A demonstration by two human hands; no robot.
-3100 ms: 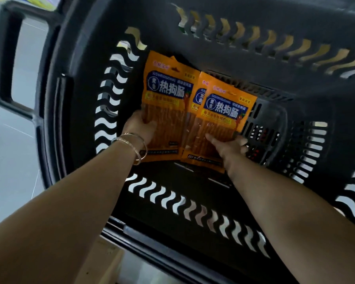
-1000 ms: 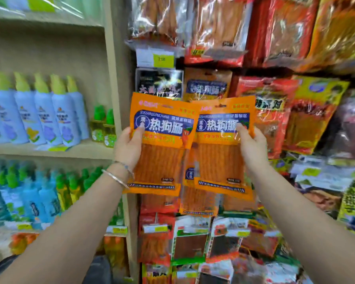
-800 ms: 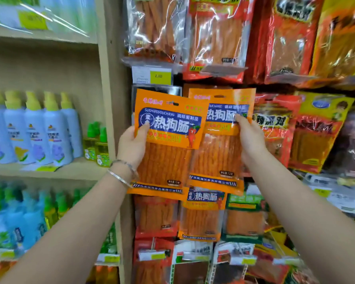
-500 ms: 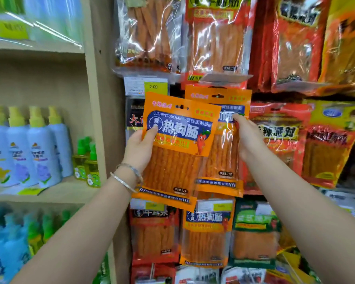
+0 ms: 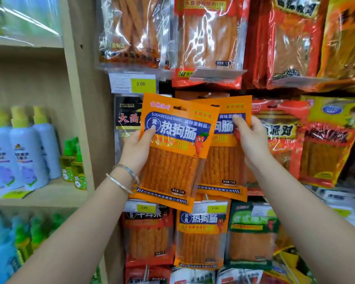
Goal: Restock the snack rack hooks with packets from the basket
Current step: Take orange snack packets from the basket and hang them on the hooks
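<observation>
2 packets are raised before the glossy hanging bags [image 5: 209, 37]. Our left hand [image 5: 137, 152] pinches the front packet [image 5: 172, 160]; our right hand [image 5: 252, 144] pinches the rear packet [image 5: 225, 167], partly overlapped. Each is a flat orange pouch with a clear window showing ribbed orange sticks.

glossy plastic packets [image 5: 173, 152], matt wooden shelf post [image 5: 84, 99], shiny metal bangles [image 5: 123, 178]

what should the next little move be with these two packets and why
Probably lift the rear packet in the right hand onto what looks like a hook tip just above its top edge; the left hand holds the front packet, overlapping it.
</observation>
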